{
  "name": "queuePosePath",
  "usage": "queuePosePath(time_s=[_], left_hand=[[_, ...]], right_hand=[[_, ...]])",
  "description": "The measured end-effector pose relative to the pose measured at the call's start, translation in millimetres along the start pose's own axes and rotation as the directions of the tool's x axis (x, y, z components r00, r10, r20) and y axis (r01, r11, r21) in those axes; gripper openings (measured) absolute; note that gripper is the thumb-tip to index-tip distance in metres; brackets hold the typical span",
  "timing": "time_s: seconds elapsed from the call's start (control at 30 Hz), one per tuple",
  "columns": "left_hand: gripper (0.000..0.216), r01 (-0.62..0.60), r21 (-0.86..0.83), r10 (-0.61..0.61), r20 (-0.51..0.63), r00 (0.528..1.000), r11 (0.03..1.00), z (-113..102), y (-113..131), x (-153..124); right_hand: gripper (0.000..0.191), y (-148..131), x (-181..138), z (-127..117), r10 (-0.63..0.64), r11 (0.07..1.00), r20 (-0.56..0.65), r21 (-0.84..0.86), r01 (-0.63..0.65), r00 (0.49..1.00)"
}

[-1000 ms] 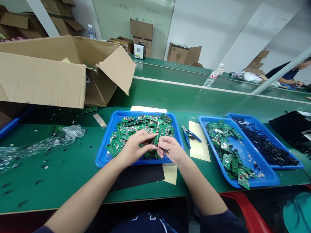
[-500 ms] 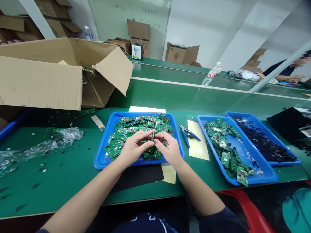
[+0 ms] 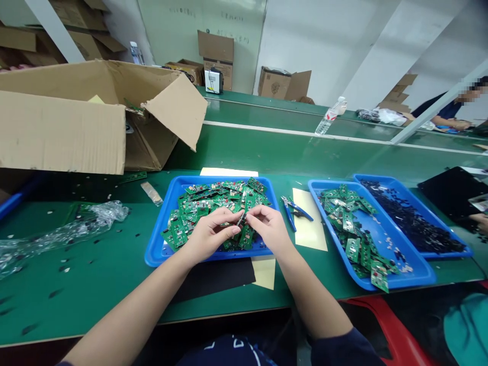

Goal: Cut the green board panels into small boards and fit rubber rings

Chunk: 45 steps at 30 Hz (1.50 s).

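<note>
Above the middle blue tray (image 3: 151,251), heaped with green circuit boards (image 3: 198,203), both hands meet at one small circuit board (image 3: 241,218) seen nearly edge-on. My left hand (image 3: 209,234) pinches its left side between thumb and fingers. On the other side, my right hand (image 3: 269,226) has thumb and fingertips closed at the board's edge. Fingers partly cover the board, so its detail is hidden. Blue-handled cutters (image 3: 292,211) lie right of the tray, partly on a sheet of yellow paper (image 3: 310,234).
To the right stand a blue tray (image 3: 415,277) with more boards and another of small black parts (image 3: 419,218). A large open cardboard box (image 3: 61,132) is at left, near crumpled plastic wrap (image 3: 95,218). A water bottle (image 3: 328,118) stands behind; a person (image 3: 450,112) sits far right.
My right hand has shifted slightly right, and the board between my hands is now more tilted. At the far right edge a co-worker's hand has come into view.
</note>
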<state>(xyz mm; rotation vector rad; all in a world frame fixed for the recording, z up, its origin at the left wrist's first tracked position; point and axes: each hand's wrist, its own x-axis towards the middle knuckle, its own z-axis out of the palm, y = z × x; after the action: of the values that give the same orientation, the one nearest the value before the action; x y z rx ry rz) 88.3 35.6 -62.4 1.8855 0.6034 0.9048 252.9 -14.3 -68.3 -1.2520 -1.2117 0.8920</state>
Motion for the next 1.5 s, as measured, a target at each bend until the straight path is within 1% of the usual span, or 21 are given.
queuePosePath(time_s=[0.1, 0.17, 0.23, 0.33, 0.4, 0.47, 0.53, 0.6, 0.67, 0.77, 0.83, 0.93, 1.0, 1.07, 1.13, 1.17, 1.23, 1.3, 1.33, 1.43, 1.5], left_hand=[[0.032, -0.012, 0.005, 0.012, 0.018, 1.0, 1.0, -0.1, -1.5, 0.6], [0.031, -0.015, 0.001, 0.015, 0.033, 0.999, 1.0, 0.4, -0.3, 1.2], [0.03, -0.021, -0.012, 0.022, 0.062, 0.998, 1.0, 0.8, 1.6, 1.7], [0.03, -0.041, -0.021, 0.042, 0.051, 0.998, 0.999, 0.5, 2.3, 1.7], [0.029, -0.074, 0.025, 0.075, -0.014, 0.997, 0.997, -0.6, 0.9, 1.5], [0.029, -0.129, 0.105, 0.137, -0.069, 0.988, 0.986, -1.6, -0.8, 1.4], [0.028, -0.187, 0.181, 0.201, -0.065, 0.977, 0.966, -2.2, -1.5, 1.4], [0.027, -0.225, 0.227, 0.237, -0.028, 0.971, 0.948, -2.1, -0.9, 1.5], [0.027, -0.247, 0.253, 0.255, 0.002, 0.967, 0.935, -1.6, 0.2, 1.6], [0.026, -0.275, 0.277, 0.281, 0.017, 0.959, 0.921, -1.0, 0.6, 1.8], [0.026, -0.286, 0.291, 0.292, 0.023, 0.956, 0.913, -1.0, -0.4, 1.7], [0.025, -0.266, 0.325, 0.273, 0.024, 0.962, 0.908, -1.1, -3.3, 1.6], [0.025, -0.246, 0.354, 0.26, 0.008, 0.965, 0.902, -1.0, -5.0, 1.4], [0.025, -0.239, 0.383, 0.267, -0.019, 0.964, 0.892, -1.2, -5.7, 1.2], [0.025, -0.243, 0.412, 0.285, -0.044, 0.957, 0.878, -2.3, -5.3, 1.3], [0.025, -0.247, 0.425, 0.297, -0.056, 0.953, 0.871, -3.2, -4.8, 1.4], [0.026, -0.258, 0.448, 0.326, -0.081, 0.942, 0.856, -5.4, -3.5, 1.8], [0.027, -0.287, 0.472, 0.372, -0.094, 0.923, 0.833, -7.2, -2.2, 2.1], [0.027, -0.31, 0.484, 0.4, -0.092, 0.912, 0.818, -7.6, -1.7, 2.1], [0.028, -0.392, 0.526, 0.486, -0.047, 0.873, 0.754, -7.0, -1.6, 1.8], [0.029, -0.422, 0.553, 0.513, -0.012, 0.858, 0.719, -6.0, -2.6, 1.4]], right_hand=[[0.009, -2.6, -0.3, -1.8, -0.126, 0.99, -0.049, -0.076, 0.122, 0.991], [0.007, -3.3, -1.2, -2.6, -0.252, 0.957, -0.102, -0.171, 0.233, 0.962], [0.013, -3.2, -1.8, -4.5, -0.35, 0.922, -0.166, -0.236, 0.308, 0.922], [0.029, -2.9, -1.7, -9.3, -0.38, 0.919, -0.284, -0.222, 0.325, 0.88], [0.022, -3.3, -1.6, -11.8, -0.355, 0.93, -0.307, -0.213, 0.3, 0.883], [0.011, -4.1, -2.1, -11.9, -0.285, 0.951, -0.218, -0.188, 0.246, 0.934], [0.014, -4.6, -3.1, -9.3, -0.162, 0.983, -0.072, -0.095, 0.155, 0.984], [0.017, -4.7, -3.9, -5.8, -0.058, 0.998, 0.026, 0.02, 0.057, 0.998], [0.019, -4.5, -4.1, -3.6, -0.003, 0.996, 0.044, 0.095, -0.001, 0.999], [0.021, -4.7, -3.6, -4.1, 0.028, 0.991, 0.048, 0.127, -0.034, 0.998], [0.02, -5.4, -3.7, -5.2, 0.009, 0.994, 0.047, 0.109, -0.014, 0.999], [0.017, -6.8, -5.1, -5.0, -0.111, 0.994, -0.001, 0.012, 0.111, 0.994], [0.015, -7.5, -5.9, -4.4, -0.239, 0.967, -0.035, -0.095, 0.235, 0.97], [0.014, -7.7, -6.1, -4.8, -0.371, 0.913, -0.033, -0.194, 0.358, 0.928], [0.014, -7.7, -5.5, -6.7, -0.443, 0.871, 0.016, -0.23, 0.435, 0.896], [0.013, -7.5, -5.1, -7.9, -0.44, 0.873, 0.043, -0.216, 0.438, 0.897], [0.008, -6.6, -4.3, -9.6, -0.342, 0.928, 0.071, -0.13, 0.348, 0.937], [0.014, -4.6, -3.4, -9.4, -0.148, 0.989, 0.078, 0.018, 0.147, 0.986], [0.018, -3.4, -3.0, -8.4, -0.041, 0.994, 0.099, 0.106, 0.03, 0.994], [0.039, -0.7, -1.6, -4.3, 0.199, 0.914, 0.239, 0.303, -0.268, 0.95], [0.046, -1.2, -1.0, -2.6, 0.27, 0.865, 0.313, 0.337, -0.373, 0.911]])
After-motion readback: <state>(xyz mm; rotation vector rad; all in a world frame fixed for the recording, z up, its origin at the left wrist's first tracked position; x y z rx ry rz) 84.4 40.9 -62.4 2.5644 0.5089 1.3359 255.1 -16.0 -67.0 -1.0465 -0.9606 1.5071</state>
